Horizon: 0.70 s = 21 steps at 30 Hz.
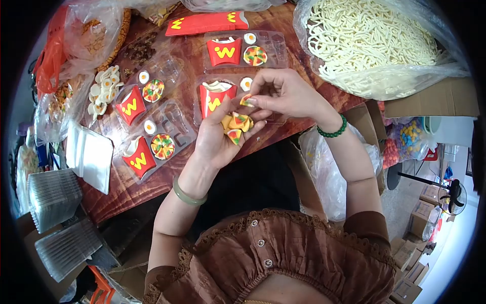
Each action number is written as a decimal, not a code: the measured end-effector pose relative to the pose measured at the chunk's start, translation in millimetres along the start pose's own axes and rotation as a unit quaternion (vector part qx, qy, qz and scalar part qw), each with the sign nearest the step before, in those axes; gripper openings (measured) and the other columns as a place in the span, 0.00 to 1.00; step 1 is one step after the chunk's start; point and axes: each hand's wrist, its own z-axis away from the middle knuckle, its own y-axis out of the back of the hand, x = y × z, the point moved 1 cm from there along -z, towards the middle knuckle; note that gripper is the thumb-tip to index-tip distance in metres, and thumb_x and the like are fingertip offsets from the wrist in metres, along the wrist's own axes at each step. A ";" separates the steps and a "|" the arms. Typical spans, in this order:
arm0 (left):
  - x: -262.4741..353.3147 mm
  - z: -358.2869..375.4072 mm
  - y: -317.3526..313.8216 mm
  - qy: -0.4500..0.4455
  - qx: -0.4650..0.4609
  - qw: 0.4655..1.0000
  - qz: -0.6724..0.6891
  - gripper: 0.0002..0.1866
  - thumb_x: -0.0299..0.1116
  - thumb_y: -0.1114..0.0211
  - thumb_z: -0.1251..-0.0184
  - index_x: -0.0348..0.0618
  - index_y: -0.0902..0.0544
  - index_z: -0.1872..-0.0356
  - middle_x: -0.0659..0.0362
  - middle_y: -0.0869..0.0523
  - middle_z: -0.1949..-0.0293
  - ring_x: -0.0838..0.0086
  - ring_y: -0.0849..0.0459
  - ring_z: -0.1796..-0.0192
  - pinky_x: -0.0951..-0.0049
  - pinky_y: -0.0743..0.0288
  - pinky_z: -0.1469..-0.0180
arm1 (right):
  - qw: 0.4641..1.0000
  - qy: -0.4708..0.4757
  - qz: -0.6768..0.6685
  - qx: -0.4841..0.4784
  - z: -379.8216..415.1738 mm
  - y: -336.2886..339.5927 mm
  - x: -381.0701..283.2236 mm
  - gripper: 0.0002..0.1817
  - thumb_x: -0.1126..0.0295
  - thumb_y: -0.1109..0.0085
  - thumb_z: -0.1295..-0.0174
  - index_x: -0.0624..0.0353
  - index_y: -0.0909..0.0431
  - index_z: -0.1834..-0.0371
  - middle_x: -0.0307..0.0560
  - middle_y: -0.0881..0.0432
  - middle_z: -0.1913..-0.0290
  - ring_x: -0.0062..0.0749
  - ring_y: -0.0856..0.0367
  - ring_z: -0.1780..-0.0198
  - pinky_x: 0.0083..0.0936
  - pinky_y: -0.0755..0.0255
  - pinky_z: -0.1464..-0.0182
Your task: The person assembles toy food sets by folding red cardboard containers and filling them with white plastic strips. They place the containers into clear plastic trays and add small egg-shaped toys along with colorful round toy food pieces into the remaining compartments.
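Observation:
My left hand (217, 137) is palm up and cupped around several small pizza-slice pieces (237, 124). Just above it, my right hand (278, 93) pinches one pizza slice (247, 100) between thumb and fingertips. Both hands are over a clear tray (198, 109) that holds a red fries box (216, 96) and a fried-egg piece (246, 83). Behind it lies another tray with a red box (224, 51), an egg piece (249, 38) and a round pizza (255, 55). Two more filled trays, with round pizzas (153, 90) (162, 146), are on the left.
A plastic bag of pale fries-like sticks (374, 45) is at the back right. Flat red boxes (206, 24) lie at the back. Egg pieces (105, 88) are heaped on the left, near a white container (90, 157) and stacked clear trays (53, 197).

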 end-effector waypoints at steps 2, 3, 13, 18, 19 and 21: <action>-6.3 12.2 4.9 0.007 -0.015 1.000 -0.009 0.23 0.43 0.59 0.24 0.36 0.32 0.40 0.49 0.25 0.42 0.56 0.26 0.39 0.61 0.29 0.39 | 0.996 -0.010 -0.061 0.062 5.2 2.5 13.2 0.04 0.76 0.40 0.39 0.63 0.24 0.64 0.35 0.20 0.66 0.11 0.25 0.66 0.13 0.29 0.65; -9.3 17.7 10.2 0.007 -0.015 1.000 -0.008 0.23 0.43 0.59 0.24 0.36 0.32 0.40 0.49 0.25 0.42 0.56 0.26 0.39 0.61 0.29 0.39 | 0.996 -0.010 -0.060 0.061 4.8 0.5 22.7 0.04 0.76 0.40 0.39 0.63 0.24 0.64 0.35 0.20 0.66 0.11 0.25 0.66 0.13 0.29 0.65; -28.0 21.6 28.3 -0.050 0.052 0.997 0.022 0.22 0.42 0.56 0.25 0.41 0.36 0.36 0.49 0.27 0.39 0.58 0.25 0.40 0.63 0.30 0.39 | 0.956 -0.018 0.221 0.191 -1.8 -30.3 35.6 0.07 0.72 0.39 0.44 0.61 0.22 0.63 0.43 0.21 0.70 0.23 0.22 0.70 0.20 0.28 0.67; -33.2 19.1 28.6 -0.064 0.041 0.996 0.050 0.22 0.42 0.57 0.24 0.43 0.36 0.36 0.50 0.27 0.39 0.58 0.25 0.40 0.63 0.30 0.39 | 0.937 0.099 0.279 0.183 -1.2 -33.0 50.1 0.08 0.69 0.40 0.44 0.62 0.21 0.65 0.49 0.22 0.70 0.38 0.20 0.68 0.30 0.27 0.65; -34.2 17.6 27.4 -0.068 0.039 0.996 0.045 0.23 0.43 0.59 0.24 0.41 0.36 0.36 0.49 0.29 0.37 0.57 0.27 0.38 0.62 0.31 0.39 | 0.938 0.098 0.280 0.182 -0.7 -32.0 51.2 0.08 0.69 0.40 0.44 0.62 0.21 0.65 0.49 0.22 0.70 0.38 0.20 0.68 0.30 0.27 0.65; -34.5 16.3 26.6 -0.072 0.039 0.996 0.039 0.24 0.45 0.61 0.24 0.40 0.37 0.35 0.48 0.32 0.35 0.56 0.30 0.36 0.61 0.32 0.38 | 0.933 0.070 0.289 0.201 -1.0 -29.7 47.2 0.07 0.71 0.37 0.45 0.59 0.18 0.64 0.43 0.23 0.68 0.29 0.24 0.73 0.23 0.28 0.68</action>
